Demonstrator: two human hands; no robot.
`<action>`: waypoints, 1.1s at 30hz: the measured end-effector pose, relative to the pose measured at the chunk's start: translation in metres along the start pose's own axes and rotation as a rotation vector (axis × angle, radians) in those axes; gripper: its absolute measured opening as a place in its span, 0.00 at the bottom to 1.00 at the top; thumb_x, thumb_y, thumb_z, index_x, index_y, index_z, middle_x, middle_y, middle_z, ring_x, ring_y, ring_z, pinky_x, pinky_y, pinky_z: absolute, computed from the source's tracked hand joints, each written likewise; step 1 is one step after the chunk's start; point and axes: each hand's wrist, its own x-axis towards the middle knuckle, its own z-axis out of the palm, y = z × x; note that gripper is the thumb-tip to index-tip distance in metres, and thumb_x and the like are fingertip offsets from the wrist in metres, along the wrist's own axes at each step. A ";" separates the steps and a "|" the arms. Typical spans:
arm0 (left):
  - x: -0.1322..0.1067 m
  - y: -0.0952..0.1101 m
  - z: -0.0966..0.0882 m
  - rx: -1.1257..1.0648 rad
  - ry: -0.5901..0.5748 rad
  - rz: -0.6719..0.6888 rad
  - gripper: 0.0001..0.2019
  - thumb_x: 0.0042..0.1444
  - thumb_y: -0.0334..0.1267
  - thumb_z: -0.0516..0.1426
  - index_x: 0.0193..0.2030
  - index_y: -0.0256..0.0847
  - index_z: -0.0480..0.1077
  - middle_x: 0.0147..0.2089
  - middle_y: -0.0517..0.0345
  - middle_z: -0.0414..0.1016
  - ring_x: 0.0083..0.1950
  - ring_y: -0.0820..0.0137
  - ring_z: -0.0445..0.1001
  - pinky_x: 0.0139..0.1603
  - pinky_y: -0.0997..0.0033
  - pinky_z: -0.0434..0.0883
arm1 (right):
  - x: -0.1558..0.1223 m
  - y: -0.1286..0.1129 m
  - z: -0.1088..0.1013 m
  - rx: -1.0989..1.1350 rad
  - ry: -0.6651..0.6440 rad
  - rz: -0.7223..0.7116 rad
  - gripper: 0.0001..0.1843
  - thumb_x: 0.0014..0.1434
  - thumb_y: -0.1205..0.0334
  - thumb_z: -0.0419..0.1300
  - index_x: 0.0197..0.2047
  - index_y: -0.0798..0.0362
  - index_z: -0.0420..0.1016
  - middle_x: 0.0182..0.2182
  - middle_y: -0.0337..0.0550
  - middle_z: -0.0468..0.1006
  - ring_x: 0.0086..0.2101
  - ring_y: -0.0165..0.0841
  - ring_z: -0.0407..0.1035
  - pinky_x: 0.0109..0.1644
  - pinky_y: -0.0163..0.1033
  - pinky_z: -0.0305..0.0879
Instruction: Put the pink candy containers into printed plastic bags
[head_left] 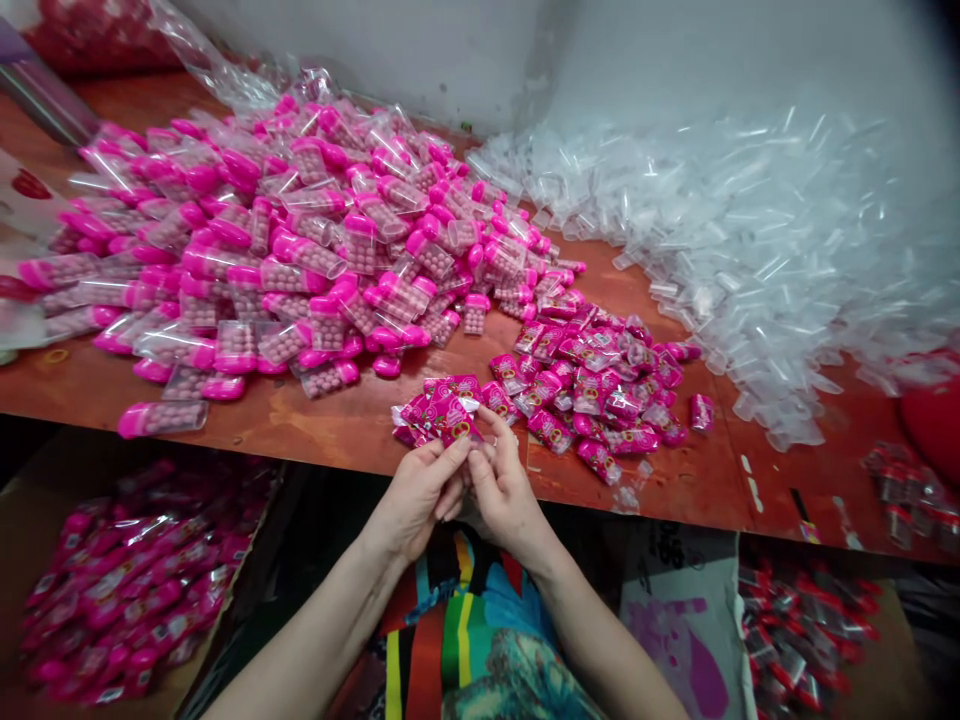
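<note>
My left hand (420,490) and my right hand (506,490) meet at the table's front edge, thumbs and fingertips pinched together. What lies between them is small and mostly hidden by the fingers. Just beyond the fingertips is a loose stack of flat pink printed wrappers (435,400), with silvery-white edges. To the right of it, a heap of small pink wrapped packs (592,370) is spread on the table. Behind, on the left, a big pile of clear tubes with pink caps (322,250) holds small pink balls.
Clear empty tubes (720,240) are heaped along the wall on the right. Below the reddish table (352,430) stand a box of pink packs (142,580) at left and red-and-clear items (802,630) at right. A metallic cylinder (49,90) is at the far left.
</note>
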 end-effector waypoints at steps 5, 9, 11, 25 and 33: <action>-0.001 -0.004 -0.002 0.081 -0.058 0.020 0.19 0.57 0.49 0.59 0.22 0.36 0.66 0.14 0.65 0.64 0.11 0.83 0.52 0.15 0.80 0.53 | 0.006 0.001 -0.007 0.272 -0.116 0.120 0.23 0.65 0.53 0.55 0.61 0.42 0.57 0.20 0.26 0.56 0.14 0.21 0.47 0.18 0.28 0.55; 0.001 -0.007 -0.007 0.135 -0.180 -0.002 0.24 0.60 0.50 0.55 0.18 0.37 0.62 0.11 0.63 0.62 0.10 0.82 0.53 0.17 0.77 0.58 | 0.008 0.006 -0.015 0.374 -0.218 0.177 0.19 0.61 0.51 0.60 0.53 0.46 0.65 0.18 0.24 0.57 0.12 0.19 0.46 0.16 0.27 0.54; 0.002 -0.010 -0.006 0.119 -0.181 -0.016 0.23 0.60 0.50 0.55 0.18 0.39 0.60 0.10 0.65 0.59 0.10 0.81 0.53 0.17 0.77 0.59 | 0.008 0.010 -0.015 0.393 -0.198 0.193 0.18 0.60 0.50 0.61 0.51 0.46 0.66 0.18 0.24 0.58 0.12 0.19 0.45 0.15 0.26 0.53; -0.005 0.003 -0.008 0.689 0.220 0.469 0.13 0.60 0.42 0.56 0.46 0.40 0.77 0.43 0.50 0.81 0.36 0.66 0.78 0.38 0.69 0.73 | 0.040 -0.047 -0.079 0.110 0.211 -0.092 0.24 0.66 0.41 0.46 0.53 0.47 0.69 0.31 0.40 0.78 0.15 0.22 0.53 0.17 0.28 0.55; 0.014 0.008 -0.028 1.322 0.353 0.669 0.14 0.62 0.40 0.54 0.52 0.46 0.74 0.58 0.54 0.75 0.54 0.59 0.75 0.54 0.60 0.71 | 0.062 0.011 -0.022 -1.528 0.056 -0.302 0.22 0.65 0.65 0.52 0.61 0.47 0.69 0.42 0.52 0.74 0.29 0.35 0.72 0.26 0.35 0.64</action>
